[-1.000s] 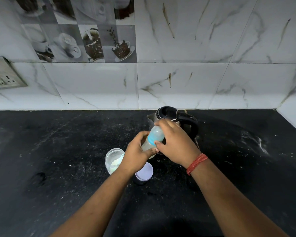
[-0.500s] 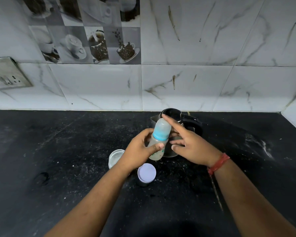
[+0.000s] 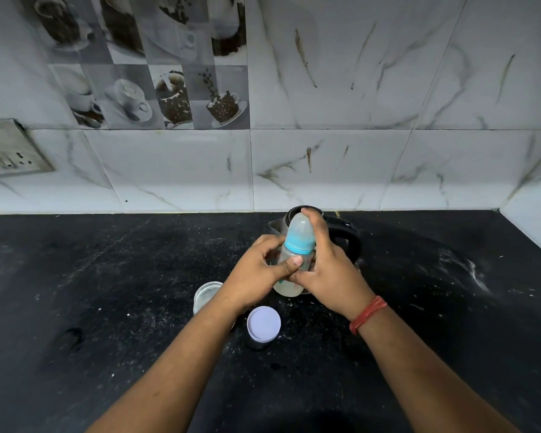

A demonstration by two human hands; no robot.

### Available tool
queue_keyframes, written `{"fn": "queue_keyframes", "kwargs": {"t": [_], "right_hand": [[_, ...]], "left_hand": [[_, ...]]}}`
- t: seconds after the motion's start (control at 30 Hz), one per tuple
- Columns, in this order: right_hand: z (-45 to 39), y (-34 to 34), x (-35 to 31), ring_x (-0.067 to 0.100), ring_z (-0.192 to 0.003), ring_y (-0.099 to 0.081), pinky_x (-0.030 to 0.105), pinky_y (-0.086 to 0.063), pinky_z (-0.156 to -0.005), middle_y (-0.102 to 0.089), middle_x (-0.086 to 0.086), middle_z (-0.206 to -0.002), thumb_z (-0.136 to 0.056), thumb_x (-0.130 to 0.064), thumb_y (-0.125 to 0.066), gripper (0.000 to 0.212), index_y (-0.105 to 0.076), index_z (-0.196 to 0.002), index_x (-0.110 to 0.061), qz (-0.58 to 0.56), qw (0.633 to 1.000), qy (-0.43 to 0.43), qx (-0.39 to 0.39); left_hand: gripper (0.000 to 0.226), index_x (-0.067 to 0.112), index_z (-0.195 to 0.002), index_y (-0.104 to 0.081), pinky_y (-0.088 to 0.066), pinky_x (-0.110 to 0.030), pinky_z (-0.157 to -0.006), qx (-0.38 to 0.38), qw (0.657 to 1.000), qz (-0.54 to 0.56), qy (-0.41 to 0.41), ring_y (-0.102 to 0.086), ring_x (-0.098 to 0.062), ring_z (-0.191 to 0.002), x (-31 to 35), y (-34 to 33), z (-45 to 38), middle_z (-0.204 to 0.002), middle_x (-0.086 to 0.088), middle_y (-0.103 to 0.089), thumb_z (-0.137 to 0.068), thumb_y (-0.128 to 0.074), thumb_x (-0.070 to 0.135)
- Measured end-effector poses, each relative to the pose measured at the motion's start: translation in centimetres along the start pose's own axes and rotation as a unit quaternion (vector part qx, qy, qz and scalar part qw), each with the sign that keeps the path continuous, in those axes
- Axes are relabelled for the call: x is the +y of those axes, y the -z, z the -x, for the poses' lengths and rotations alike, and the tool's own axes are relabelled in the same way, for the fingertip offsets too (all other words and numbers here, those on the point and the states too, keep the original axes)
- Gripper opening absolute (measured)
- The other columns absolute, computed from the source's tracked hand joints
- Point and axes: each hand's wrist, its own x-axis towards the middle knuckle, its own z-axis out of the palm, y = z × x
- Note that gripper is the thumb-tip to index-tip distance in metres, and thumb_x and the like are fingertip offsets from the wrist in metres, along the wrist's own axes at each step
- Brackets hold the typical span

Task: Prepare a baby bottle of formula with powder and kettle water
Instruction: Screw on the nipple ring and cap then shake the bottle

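head view: left hand (image 3: 256,270) grips the lower body of the baby bottle (image 3: 295,254), thumb across its front; right hand (image 3: 328,270) wraps the bottle's right side, a finger reaching up to its clear cap. the bottle is held upright above the black surface (image 3: 107,292), in front of the kettle (image 3: 344,239). near-left sit an open jar (image 3: 205,295) and a round lid (image 3: 263,323).

A black speckled counter (image 3: 75,276) meets a white marble-tiled wall (image 3: 356,89); above the counter's left end sits a switch plate (image 3: 10,150), beside coffee-cup picture tiles (image 3: 156,95).
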Motion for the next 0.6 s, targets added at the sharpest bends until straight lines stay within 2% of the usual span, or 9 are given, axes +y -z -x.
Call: {"fn": "queue_keyframes", "kwargs": {"t": [0.1, 0.23, 0.33, 0.4, 0.47, 0.5, 0.57, 0.6], "right_hand": [[0.1, -0.3, -0.2, 0.014, -0.096, -0.069, 0.034, -0.059, -0.085, -0.065, -0.001, -0.118, -0.08, -0.024, -0.084, 0.096, -0.019, -0.145, -0.052, -0.023, 0.999, 0.001, 0.026], [-0.3, 0.3, -0.6, 0.011, -0.093, -0.07, 0.036, -0.059, -0.087, -0.067, -0.001, -0.114, -0.082, -0.023, -0.083, 0.096, -0.019, -0.148, -0.051, -0.014, 1.0, 0.015, 0.004], [-0.5, 0.9, -0.7, 0.009, -0.09, -0.07, 0.035, -0.059, -0.086, -0.067, -0.001, -0.111, -0.081, -0.025, -0.084, 0.101, -0.014, -0.147, -0.055, -0.002, 1.0, 0.007, -0.021], [-0.6, 1.2, -0.6, 0.011, -0.09, -0.072, 0.039, -0.06, -0.086, -0.068, -0.001, -0.112, -0.078, -0.028, -0.086, 0.102, -0.016, -0.147, -0.056, -0.021, 1.0, -0.004, -0.016], [-0.8, 1.6, -0.4, 0.014, -0.093, -0.073, 0.043, -0.061, -0.087, -0.067, 0.0, -0.115, -0.075, -0.032, -0.088, 0.104, -0.018, -0.148, -0.055, -0.041, 0.999, -0.016, 0.008], [-0.8, 1.9, -0.3, 0.015, -0.094, -0.074, 0.044, -0.061, -0.088, -0.067, -0.001, -0.116, -0.073, -0.031, -0.089, 0.104, -0.02, -0.147, -0.055, -0.051, 0.998, -0.023, 0.021], [-0.9, 2.5, 0.0, 0.017, -0.095, -0.074, 0.046, -0.061, -0.089, -0.067, -0.002, -0.117, -0.072, -0.029, -0.09, 0.105, -0.02, -0.144, -0.06, -0.064, 0.996, -0.037, 0.042], [-0.9, 2.9, 0.1, 0.018, -0.095, -0.074, 0.047, -0.06, -0.09, -0.067, -0.001, -0.117, -0.072, -0.028, -0.09, 0.105, -0.021, -0.142, -0.063, -0.069, 0.996, -0.042, 0.049]], "left_hand": [[0.05, 0.025, -0.125, -0.071, -0.052, -0.043, -0.104, -0.001, 1.0, -0.006, -0.006, -0.065, -0.015, -0.111, 0.6, 0.2, 0.0, -0.119, 0.002, -0.065, -0.081, -0.073, 0.048], [0.045, 0.026, -0.124, -0.071, -0.054, -0.04, -0.098, 0.005, 1.0, 0.011, -0.013, -0.066, -0.015, -0.107, 0.9, 0.2, 0.5, -0.115, 0.001, -0.068, -0.084, -0.07, 0.047], [0.051, 0.028, -0.128, -0.068, -0.053, -0.042, -0.102, -0.007, 1.0, -0.011, -0.013, -0.065, -0.014, -0.112, 0.9, 0.3, 0.6, -0.119, 0.002, -0.067, -0.086, -0.066, 0.057], [0.061, 0.027, -0.138, -0.061, -0.05, -0.042, -0.108, -0.022, 0.999, -0.039, -0.01, -0.062, -0.007, -0.118, 1.1, 0.5, 0.7, -0.128, 0.005, -0.064, -0.091, -0.062, 0.065], [0.069, 0.022, -0.15, -0.049, -0.041, -0.04, -0.116, -0.017, 0.995, -0.095, -0.021, -0.054, -0.002, -0.126, 1.4, 0.9, 0.7, -0.143, 0.005, -0.055, -0.094, -0.055, 0.061], [0.073, 0.02, -0.155, -0.042, -0.034, -0.04, -0.122, -0.004, 0.989, -0.145, -0.035, -0.047, -0.006, -0.135, 1.4, 1.2, 0.6, -0.152, 0.003, -0.048, -0.096, -0.051, 0.062], [0.083, 0.023, -0.162, -0.024, -0.014, -0.045, -0.129, 0.023, 0.956, -0.286, -0.06, -0.022, -0.02, -0.154, 1.1, 2.0, 0.5, -0.169, -0.003, -0.024, -0.096, -0.041, 0.071], [0.088, 0.027, -0.164, -0.014, -0.005, -0.051, -0.127, 0.035, 0.931, -0.359, -0.06, -0.006, -0.022, -0.158, 0.9, 2.4, 0.5, -0.173, -0.001, -0.008, -0.092, -0.032, 0.076]]}}
